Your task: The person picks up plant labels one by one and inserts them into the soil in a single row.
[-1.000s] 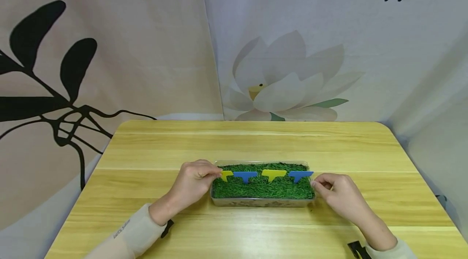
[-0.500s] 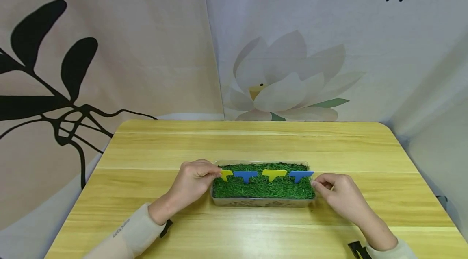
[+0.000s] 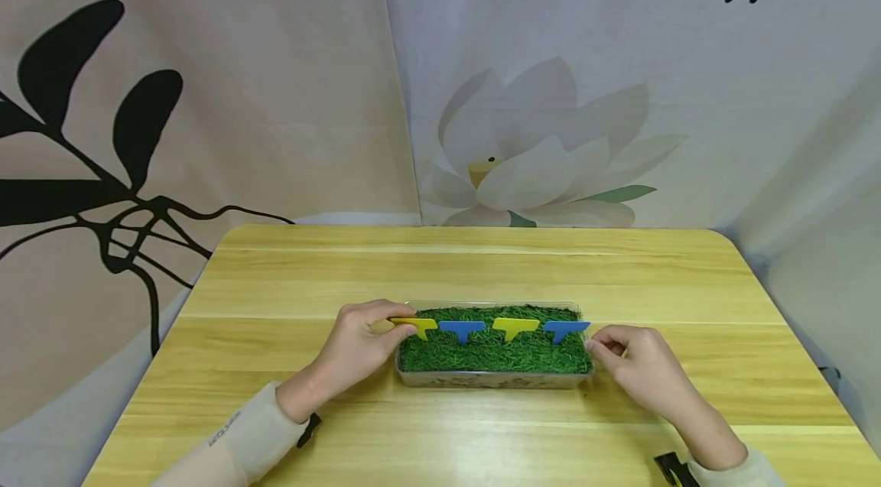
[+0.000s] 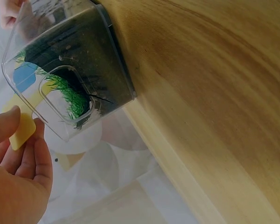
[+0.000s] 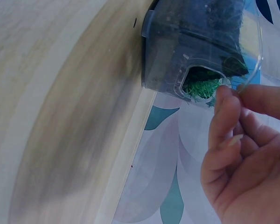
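Note:
A clear plastic box (image 3: pixel 492 380) filled with dark soil and green grass (image 3: pixel 492 357) stands on the table. Four T-shaped plant labels rise from the grass in a row, alternating yellow and blue. At the left end my left hand (image 3: pixel 361 338) pinches a yellow plant label (image 4: pixel 24 130) between thumb and fingers, its end jutting past the box wall. Across the box, my right hand (image 3: pixel 640 365) pinches the box's right edge with thumb and forefinger, close to a blue plant label (image 3: pixel 566 328). Between them stand another blue label (image 3: pixel 462 330) and a yellow label (image 3: pixel 516 327).
The wooden table (image 3: pixel 482 265) extends on all sides of the box. Behind it hangs a pale curtain (image 3: pixel 275 89) printed with leaves and a flower. Oval openings in the box's end walls show grass inside.
The left fingers have shifted on the yellow label, so more of its left end shows between thumb and forefinger. The right hand and the box have stayed where they were.

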Demonstrator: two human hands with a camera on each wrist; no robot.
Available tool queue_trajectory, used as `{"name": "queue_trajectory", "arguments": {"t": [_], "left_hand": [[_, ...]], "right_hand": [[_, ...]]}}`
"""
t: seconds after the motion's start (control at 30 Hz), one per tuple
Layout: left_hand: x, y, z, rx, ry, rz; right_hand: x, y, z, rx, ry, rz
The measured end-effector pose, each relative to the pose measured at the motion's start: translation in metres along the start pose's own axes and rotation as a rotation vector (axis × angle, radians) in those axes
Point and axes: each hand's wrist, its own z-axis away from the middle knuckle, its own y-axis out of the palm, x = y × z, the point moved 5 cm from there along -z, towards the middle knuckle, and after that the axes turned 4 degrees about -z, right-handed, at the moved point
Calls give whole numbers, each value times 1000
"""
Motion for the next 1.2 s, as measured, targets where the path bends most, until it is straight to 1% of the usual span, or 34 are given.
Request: {"name": "queue_trajectory", "arguments": {"t": [0.23,0.37,0.47,0.53,0.7,0.83,0.93,1.1,1.2], "left_hand": [[1,0,0,8,-47,13],[2,-1,1,9,-54,16],[2,-2,1,1,-28,24],[1,-5,2,-17,6,23],[-2,-20,3,-109,98,1],[-3,-36,5,-176,137,-10],[-2,-46,7,-196,128,-34],[3,-59,13,-197,69,-126],[6,-66,17,-198,27,-186]], "right_hand": [[2,-1,-2,-13,-24,-1],[2,0,-3,-13,-30,-4],[1,0,-3,-7,-25,-6],[0,1,-3,-1,-19,-5],[0,2,-3,-1,-8,-3],[0,1,-3,-9,-8,0],[-1,1,-2,-8,-9,5],[-4,0,-1,4,-19,30],[-6,-3,2,-9,-61,61]]}}
